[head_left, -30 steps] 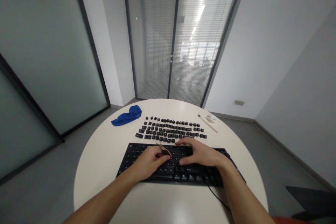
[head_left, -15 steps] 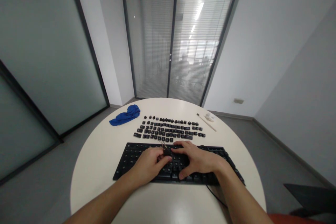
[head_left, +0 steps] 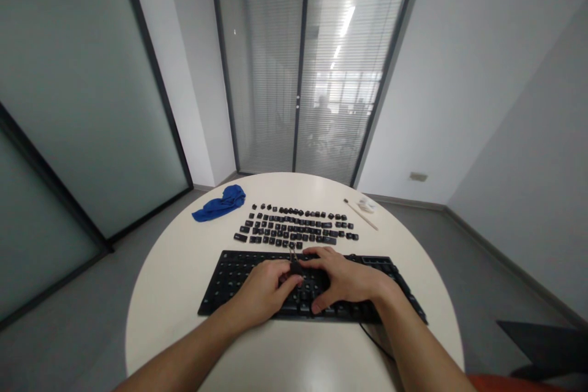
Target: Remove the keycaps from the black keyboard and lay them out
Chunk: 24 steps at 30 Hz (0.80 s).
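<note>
A black keyboard (head_left: pixel 215 291) lies across the near half of the table, with many of its keys off. My left hand (head_left: pixel 263 289) rests over its middle, thumb and fingers closed round a small keycap puller (head_left: pixel 295 266) with a black handle and thin wires pointing away from me. My right hand (head_left: pixel 344 278) lies on the keyboard just to the right, thumb spread from the fingers, fingertips close to the puller. Beyond the keyboard, loose black keycaps (head_left: pixel 285 228) are laid out in several rows. The key surface under my hands is hidden.
On the round white table (head_left: pixel 169 294) a blue cloth (head_left: pixel 220 203) lies at the far left. A thin brush (head_left: pixel 361 214) and a small white crumpled item (head_left: pixel 366 205) are at the far right. The keyboard's cable (head_left: pixel 375 341) runs off the near side.
The keycap puller has shifted slightly right and its wires stand more upright, as my left hand turned a little. My right hand stays nearly in place.
</note>
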Each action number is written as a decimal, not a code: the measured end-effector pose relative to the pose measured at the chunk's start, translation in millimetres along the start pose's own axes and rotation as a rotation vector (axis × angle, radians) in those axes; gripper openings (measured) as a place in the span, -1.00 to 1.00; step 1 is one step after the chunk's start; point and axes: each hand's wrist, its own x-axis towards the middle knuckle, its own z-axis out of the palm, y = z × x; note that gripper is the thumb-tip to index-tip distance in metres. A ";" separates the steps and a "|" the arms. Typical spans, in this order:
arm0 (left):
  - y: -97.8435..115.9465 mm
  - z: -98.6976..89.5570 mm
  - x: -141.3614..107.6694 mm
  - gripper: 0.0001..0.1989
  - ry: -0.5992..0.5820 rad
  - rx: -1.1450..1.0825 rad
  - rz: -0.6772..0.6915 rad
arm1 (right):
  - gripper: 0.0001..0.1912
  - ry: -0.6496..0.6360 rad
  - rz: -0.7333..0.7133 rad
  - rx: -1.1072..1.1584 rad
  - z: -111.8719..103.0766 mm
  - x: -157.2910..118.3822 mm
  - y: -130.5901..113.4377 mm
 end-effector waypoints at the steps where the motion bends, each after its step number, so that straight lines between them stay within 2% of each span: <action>1: 0.1 1.0 0.1 -0.75 0.000 0.030 0.013 | -0.04 0.001 -0.001 0.000 -0.2 -0.2 -0.5; 6: 2.1 4.5 -1.5 -0.76 -0.018 0.181 0.082 | -0.05 -0.004 0.010 -0.006 -0.9 -1.2 -3.5; 12: 2.8 7.4 -4.4 -0.79 -0.033 0.280 0.158 | -0.08 0.034 -0.027 0.012 1.9 0.5 3.9; 15: -1.5 9.0 -4.0 -0.77 0.004 0.221 0.130 | -0.18 0.097 -0.062 0.002 1.4 2.3 2.2; 18: -4.6 8.5 -3.8 -0.74 0.019 0.105 0.092 | -0.38 0.156 -0.123 -0.005 -0.8 2.7 -6.8; 21: -3.5 6.1 -4.1 -0.73 0.005 0.018 0.077 | -0.56 0.088 -0.066 0.053 -2.4 1.9 -16.1; 24: -1.1 3.9 -4.3 -0.73 -0.014 -0.022 0.079 | -0.63 0.035 -0.035 0.104 -2.4 1.5 -19.7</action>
